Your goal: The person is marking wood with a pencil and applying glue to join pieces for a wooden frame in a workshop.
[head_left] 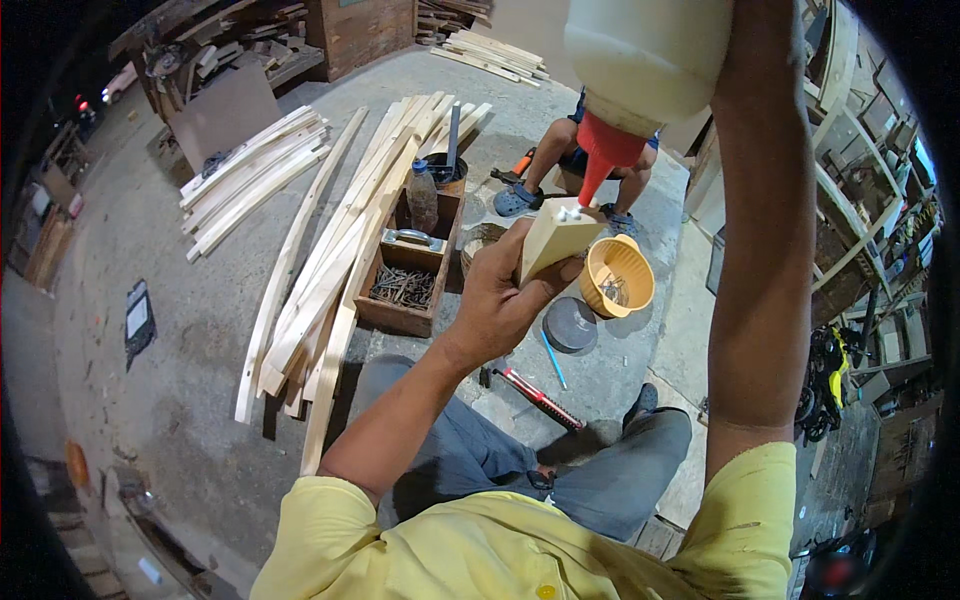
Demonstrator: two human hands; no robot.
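My left hand is closed around a pale wooden piece, its cut end turned upward. White glue dabs lie on that end. Above it a whitish glue bottle hangs upside down, its red nozzle touching or nearly touching the wood's end. My right forearm rises along the right side to the bottle; the fingers of that hand are beyond the top edge, and the bottle is held aloft there.
Long wooden strips lie left of a wooden toolbox with nails. Near my left hand are a yellow bowl, a dark round disc, a blue pencil and a red-black tool. Another person's legs are ahead.
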